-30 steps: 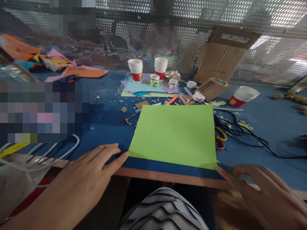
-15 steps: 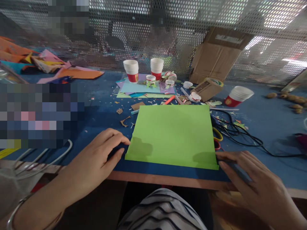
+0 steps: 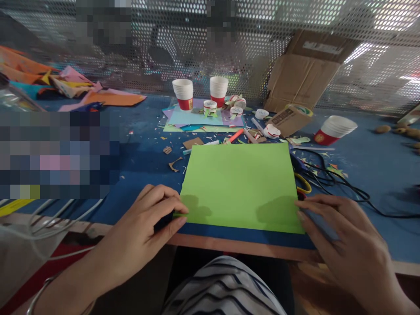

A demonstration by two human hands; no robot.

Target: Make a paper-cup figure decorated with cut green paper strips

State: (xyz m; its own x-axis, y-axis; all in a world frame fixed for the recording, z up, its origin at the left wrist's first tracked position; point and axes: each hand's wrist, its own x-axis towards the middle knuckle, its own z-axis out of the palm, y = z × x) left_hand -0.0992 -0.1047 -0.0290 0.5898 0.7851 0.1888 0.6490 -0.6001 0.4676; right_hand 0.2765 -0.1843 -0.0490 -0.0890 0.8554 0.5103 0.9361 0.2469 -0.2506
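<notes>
A sheet of green paper (image 3: 236, 183) lies in front of me, close to the table's front edge. At its near left corner, my left hand (image 3: 157, 218) has its thumb and index finger closed on the paper's edge. My right hand (image 3: 344, 236) pinches the right edge a little above the near right corner, with the other fingers curled behind. Both hands cast shadows on the sheet. Beside the right edge, yellow and red loops (image 3: 303, 183) show partly from behind the paper; the rest of them is hidden.
Stacked paper cups (image 3: 183, 94) stand at the back, and another stack (image 3: 334, 130) tilts at the right. Black cables (image 3: 344, 188) run along the right side. Paper scraps, a cardboard box (image 3: 302, 78) and coloured paper (image 3: 111, 98) lie about. White wires (image 3: 68, 214) hang at the left edge.
My left hand has moved right onto the sheet's near left corner. My right hand has shifted slightly up along the right edge. The narrow folded strip at the near edge shows less distinctly.
</notes>
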